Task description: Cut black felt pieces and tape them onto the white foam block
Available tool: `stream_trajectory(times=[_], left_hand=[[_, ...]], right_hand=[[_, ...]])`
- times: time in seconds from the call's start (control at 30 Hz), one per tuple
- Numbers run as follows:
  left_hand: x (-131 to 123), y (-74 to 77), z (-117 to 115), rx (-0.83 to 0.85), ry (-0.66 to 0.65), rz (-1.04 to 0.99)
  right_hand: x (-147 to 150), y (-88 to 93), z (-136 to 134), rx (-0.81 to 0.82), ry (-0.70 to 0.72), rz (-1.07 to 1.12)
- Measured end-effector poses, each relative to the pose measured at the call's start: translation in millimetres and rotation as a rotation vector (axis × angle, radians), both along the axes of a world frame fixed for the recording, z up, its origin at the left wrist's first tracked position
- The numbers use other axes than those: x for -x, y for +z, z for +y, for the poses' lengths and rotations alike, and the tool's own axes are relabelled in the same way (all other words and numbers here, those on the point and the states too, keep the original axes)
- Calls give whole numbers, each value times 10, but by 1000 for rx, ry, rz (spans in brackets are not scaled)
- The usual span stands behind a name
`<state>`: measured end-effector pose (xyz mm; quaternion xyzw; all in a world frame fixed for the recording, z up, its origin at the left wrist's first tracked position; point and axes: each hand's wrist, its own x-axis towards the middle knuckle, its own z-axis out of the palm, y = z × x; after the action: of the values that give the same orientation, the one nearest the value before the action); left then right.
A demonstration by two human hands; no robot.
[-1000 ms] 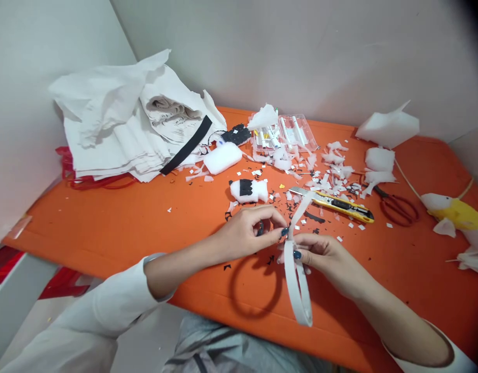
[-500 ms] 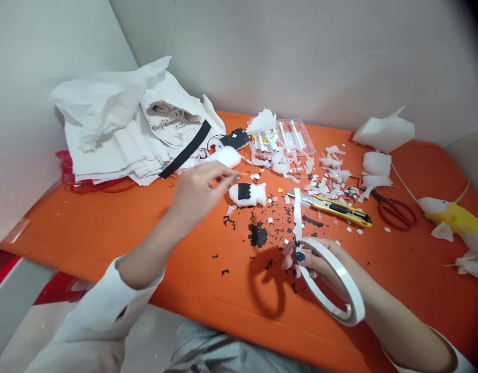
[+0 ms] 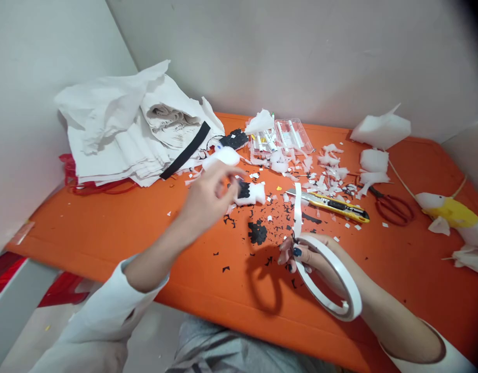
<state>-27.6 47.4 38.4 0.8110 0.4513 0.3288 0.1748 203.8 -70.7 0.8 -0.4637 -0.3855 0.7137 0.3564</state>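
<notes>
My right hand [image 3: 307, 256] is closed on a roll of white double-sided tape [image 3: 350, 282] above the table. A loose strip of the tape [image 3: 297, 212] stands up from its fingers. My left hand [image 3: 211, 191] is smeared by motion; its thumb and forefinger curve towards each other, and I cannot tell whether anything is between them. It partly covers a small white foam piece [image 3: 257, 193] with scalloped black strips [image 3: 243, 190] on it. Nearer me lies a little pile of black cut pieces [image 3: 257, 233].
A yellow box cutter [image 3: 332, 204] and red-handled scissors [image 3: 394, 208] lie right of centre. Behind are a clear case of markers [image 3: 293, 135] and foam scraps [image 3: 280, 161]. White paper sheets [image 3: 107, 129] with a black strip [image 3: 186, 150] fill the left. A white-and-yellow foam figure [image 3: 451, 211] lies far right.
My left hand has moved slightly right and down, now overlapping the foam piece's left end. My right hand still holds the tape roll, almost unmoved.
</notes>
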Motion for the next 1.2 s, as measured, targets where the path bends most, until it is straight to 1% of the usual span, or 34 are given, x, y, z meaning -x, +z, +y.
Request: stream_trajectory(times=[0.03,0.07,0.1,0.13,0.2,0.37,0.6,0.73,0.87,0.93,0.97,1.0,1.03,1.07,1.1,1.13,1.17,1.2], left_hand=[[-92,-27,-103,143,-196,-43],[-170,-60,-196,264,-337,-83],[-230,-96,-274,347,-412,-122],[-273,-131,-334,402,-444,-162],[-313,-196,-400,466,-465,-194],[-309,-276,-395,487,-523,-209],[-304,-273,-369,476,-566,-243],[-306,-273,-381,505,-558,-230],[-323,-215,-399,513,-547,-216],[-276,-151,-342,468,-495,-221],[-218,-115,-282,425,-436,-216],[-133,-82,-198,332,-336,-235],[-20,-54,-94,208,-203,-234],[116,-34,27,63,-48,-191],[267,-22,156,-88,109,-111],[419,-17,281,-186,264,11],[558,-18,392,-250,422,103],[667,-22,478,-219,471,195]], right_hand=[[11,5,-2,-5,2,2],[21,10,-5,-10,4,2],[28,15,-6,-18,8,0],[33,19,-7,-24,12,-4],[34,23,-7,-28,16,-10],[11,-2,-4,-1,31,9],[6,-25,-7,-20,32,28],[4,-31,-8,15,34,-11],[-3,-38,-11,20,29,7],[-10,-37,-8,7,13,3],[-14,-36,-5,0,4,-5],[-19,-35,-2,-7,-5,-14],[-22,-35,1,-15,-12,-21],[-26,-37,2,-21,-17,-28],[-28,-42,3,-26,-20,-33],[-29,-50,1,-27,-21,-38],[-30,-62,-3,-28,-21,-39],[-29,-78,-9,-28,-21,-34]])
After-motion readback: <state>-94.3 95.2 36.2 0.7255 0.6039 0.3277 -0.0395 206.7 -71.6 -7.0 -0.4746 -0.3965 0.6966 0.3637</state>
